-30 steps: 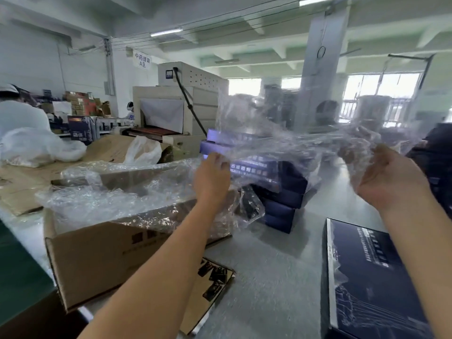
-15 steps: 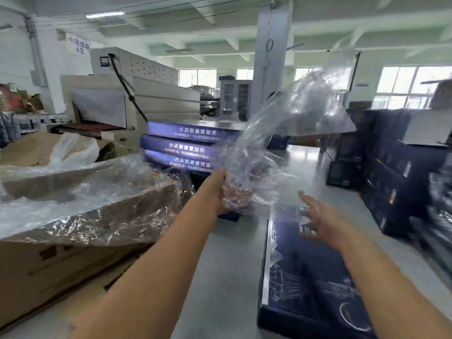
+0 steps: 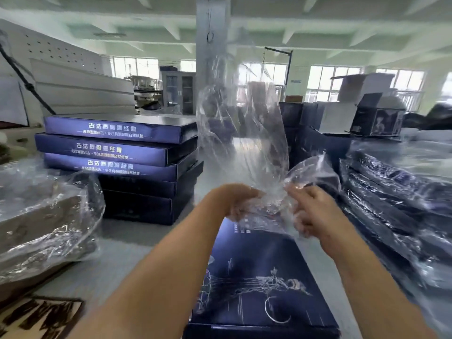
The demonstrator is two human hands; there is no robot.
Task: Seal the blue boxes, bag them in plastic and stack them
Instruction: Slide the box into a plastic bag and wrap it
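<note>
A flat dark blue box (image 3: pixel 259 285) with a white line drawing lies on the grey table right below my arms. My left hand (image 3: pixel 238 200) and my right hand (image 3: pixel 310 211) both grip the lower edge of a clear plastic bag (image 3: pixel 242 133), which billows upward above the box's far end. The two hands are close together, over the far end of the box. A stack of several blue boxes (image 3: pixel 117 165) with gold lettering stands at the left. Bagged blue boxes (image 3: pixel 391 192) are piled at the right.
A cardboard carton (image 3: pixel 36 223) covered with loose clear plastic sits at the left. Printed cardboard (image 3: pixel 39 316) lies at the bottom left. Dark boxes and a white carton (image 3: pixel 362 111) stand behind at the right. A pillar (image 3: pixel 211 25) rises beyond the table.
My right hand has come in and taken hold of the bag beside my left hand. The bag has swung upright above the flat box. My view has turned right.
</note>
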